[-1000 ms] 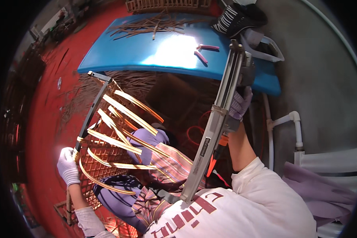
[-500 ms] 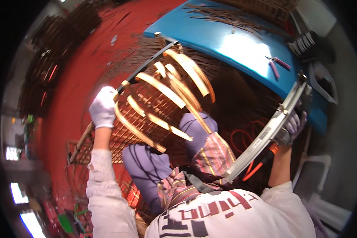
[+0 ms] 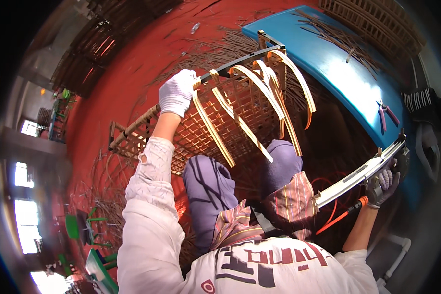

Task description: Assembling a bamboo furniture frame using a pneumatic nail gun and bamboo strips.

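Observation:
My left hand (image 3: 178, 92), in a white glove, is closed on the top rail of a woven rattan basket frame (image 3: 147, 117). The rail is partly wrapped in cane and partly bare dark metal. Several pale cane strips (image 3: 259, 81) loop over that rail, their loose ends hanging toward my knees. Off to the right, my gloved right hand (image 3: 383, 186) grips a pneumatic staple gun (image 3: 353, 181) with a long silver magazine. An orange air hose (image 3: 342, 215) runs from its handle. The gun is apart from the basket.
A blue table (image 3: 328, 68) at the far right bears brown cane strips (image 3: 335, 41) and pink-handled pliers (image 3: 386, 116). More loose strips litter the red floor (image 3: 127, 73). Stacked woven pieces (image 3: 95, 54) stand at the far left. Green-framed furniture (image 3: 81, 228) is at lower left.
The view has swung, so the basket and both hands appear farther right in the picture. My left hand still holds the rail, and my right hand still holds the gun, now tilted flatter.

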